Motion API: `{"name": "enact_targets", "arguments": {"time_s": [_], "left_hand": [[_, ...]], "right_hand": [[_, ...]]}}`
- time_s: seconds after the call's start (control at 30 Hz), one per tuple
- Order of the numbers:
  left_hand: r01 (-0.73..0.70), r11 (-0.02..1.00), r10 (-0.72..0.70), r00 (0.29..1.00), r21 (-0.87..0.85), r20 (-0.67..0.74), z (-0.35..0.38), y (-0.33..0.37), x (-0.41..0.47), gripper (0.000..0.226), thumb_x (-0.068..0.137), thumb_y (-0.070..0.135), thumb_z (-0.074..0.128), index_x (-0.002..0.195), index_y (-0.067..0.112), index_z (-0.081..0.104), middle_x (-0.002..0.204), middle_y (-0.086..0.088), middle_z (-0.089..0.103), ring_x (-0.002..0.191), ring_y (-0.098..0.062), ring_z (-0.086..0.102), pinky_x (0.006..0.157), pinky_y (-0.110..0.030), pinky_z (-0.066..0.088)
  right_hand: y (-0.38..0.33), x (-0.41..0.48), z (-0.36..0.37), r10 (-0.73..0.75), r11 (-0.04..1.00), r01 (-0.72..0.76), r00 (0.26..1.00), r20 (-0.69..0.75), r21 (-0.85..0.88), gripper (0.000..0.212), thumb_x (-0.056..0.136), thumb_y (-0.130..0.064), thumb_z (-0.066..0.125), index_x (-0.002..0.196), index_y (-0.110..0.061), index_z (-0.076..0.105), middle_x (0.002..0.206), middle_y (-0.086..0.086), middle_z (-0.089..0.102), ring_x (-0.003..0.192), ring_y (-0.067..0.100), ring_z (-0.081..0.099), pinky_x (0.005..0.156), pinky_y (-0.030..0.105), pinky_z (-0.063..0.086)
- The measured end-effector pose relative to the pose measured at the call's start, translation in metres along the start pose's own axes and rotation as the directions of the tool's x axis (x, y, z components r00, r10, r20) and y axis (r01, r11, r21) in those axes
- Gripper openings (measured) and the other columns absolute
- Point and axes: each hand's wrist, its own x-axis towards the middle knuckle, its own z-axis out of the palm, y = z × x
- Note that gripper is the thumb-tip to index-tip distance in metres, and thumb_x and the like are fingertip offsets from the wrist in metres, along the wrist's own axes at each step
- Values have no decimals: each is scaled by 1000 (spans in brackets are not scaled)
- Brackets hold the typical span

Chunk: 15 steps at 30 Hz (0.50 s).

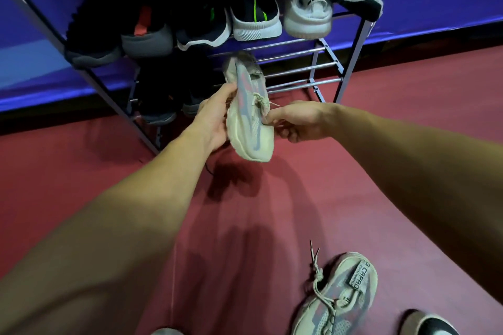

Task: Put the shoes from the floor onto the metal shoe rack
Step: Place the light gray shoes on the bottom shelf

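While it hangs midair, pale sneaker (251, 128) gripped between left hand (215, 119) and right hand (302, 122) fingers (276, 117)

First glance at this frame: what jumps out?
A pale sneaker is gripped mid-frame by the left hand and right hand, before the bare lower-right bars of the metal shoe rack. Its matching sneaker lies on the red floor, bottom right; other shoes crowd the rack above.

Shoe rack (302, 66) of smooth, shiny metal tubing, held sneaker (250, 114) of pale knit mesh cloth with matt rubbery sole, floor sneaker (337, 299) of matching knit with cord laces, floor (381, 171) matt maroon, smooth
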Motion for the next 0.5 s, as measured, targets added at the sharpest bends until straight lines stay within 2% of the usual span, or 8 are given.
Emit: {"name": "enact_targets", "arguments": {"time_s": [0.07,0.1,0.13,0.2,0.3,0.37,0.43,0.5], "left_hand": [[1,1000,-1,999,14,33,-2,0,1,28,84,29,74,104,9,72,106,-15,72,100,-32,70,91,-48,58],[-4,998,2,999,62,32,-4,-1,1,34,85,32,74,110,9,72,111,-15,72,103,-32,70,93,-47,56],[-2,993,-1,1000,122,22,-6,-3,1,38,86,36,73,114,10,72,111,-12,74,101,-30,71,92,-43,57],[33,974,-30,999,226,-13,-10,-6,-3,34,86,45,71,106,18,75,97,-3,76,82,-18,72,75,-31,55],[72,950,-58,997,305,-54,-25,-13,-3,27,84,48,71,94,23,72,87,2,71,68,-10,60,58,-24,37],[94,937,-89,996,336,-33,-34,-15,-3,22,85,44,71,89,22,72,82,5,69,66,-8,56,57,-23,31],[128,926,-139,990,355,4,-39,-16,-4,16,86,37,71,89,22,73,79,6,69,66,-7,55,58,-23,30],[131,935,-140,990,331,3,-38,-21,-3,11,87,29,71,92,20,71,74,5,66,64,-7,54,57,-23,28]], "right_hand": [[2,3,-1,-5,999,5,1000,-1,45,10,91,-24,68,91,-14,65,66,-4,58,55,6,42,52,19,28],[3,5,-1,-15,998,17,999,-31,68,13,90,-23,69,98,-13,65,67,-3,58,56,6,44,50,18,29],[4,7,-1,-27,996,34,997,-76,87,15,90,-22,69,101,-13,65,67,-2,57,55,6,45,47,18,30],[4,11,0,-55,993,71,984,-169,90,16,89,-22,70,101,-13,65,65,-3,54,53,7,43,44,19,30],[-2,17,1,-98,992,119,947,-307,48,17,83,-24,74,91,-10,68,67,1,55,50,10,40,45,23,31],[-8,20,2,-141,982,180,906,-398,62,19,80,-24,76,85,-9,66,68,5,54,49,12,40,44,23,30],[-15,24,3,-181,965,245,877,-445,90,22,82,-23,75,72,-9,61,59,1,52,41,9,41,40,19,30],[-19,31,7,-204,957,277,855,-478,88,38,84,-26,75,52,-16,57,47,-7,52,38,5,45,44,18,37]]}}
